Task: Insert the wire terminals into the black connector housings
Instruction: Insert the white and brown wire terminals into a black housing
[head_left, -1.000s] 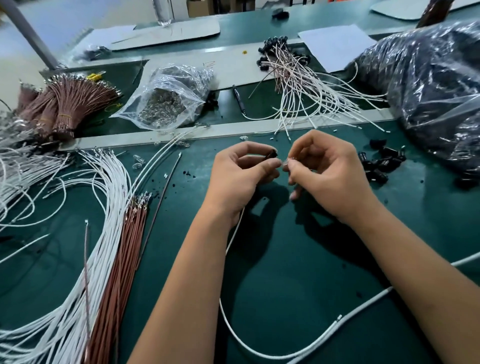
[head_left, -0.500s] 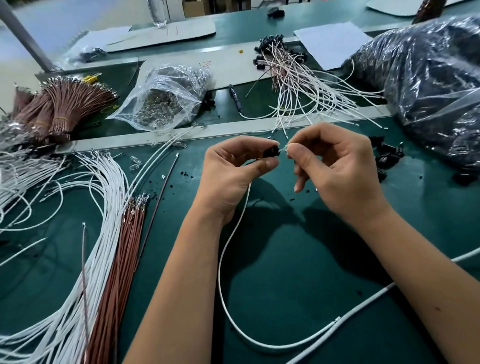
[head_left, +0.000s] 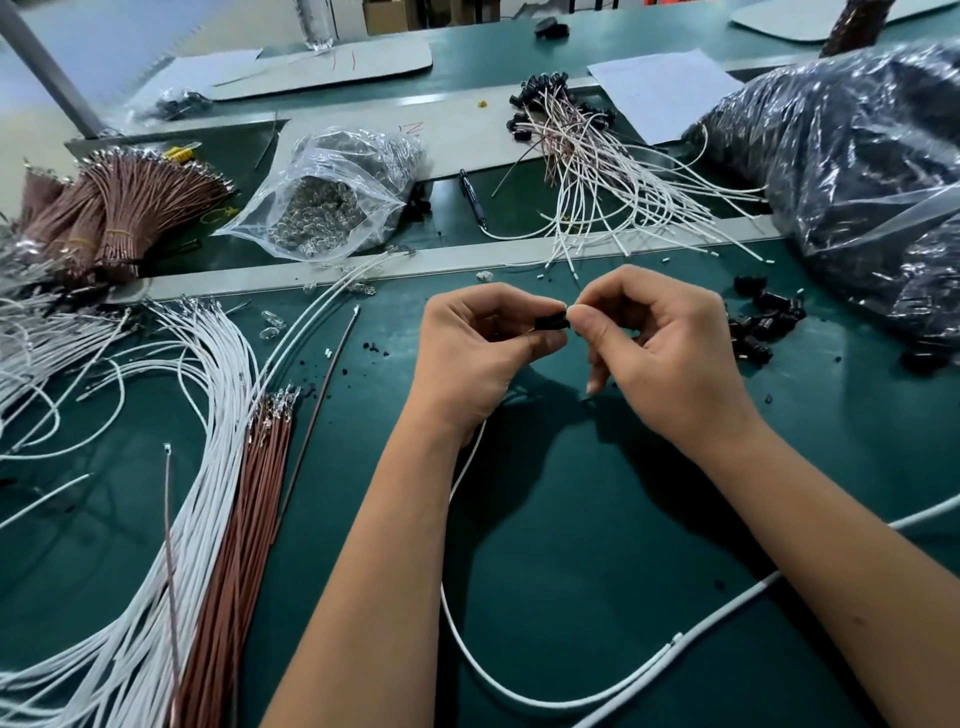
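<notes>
Between my fingertips, the black housing (head_left: 551, 321) sat pinched in my left hand (head_left: 480, 345); my right hand (head_left: 670, 348), closed on the wire end, had pushed up against it since a moment before, so seating looked underway.
</notes>
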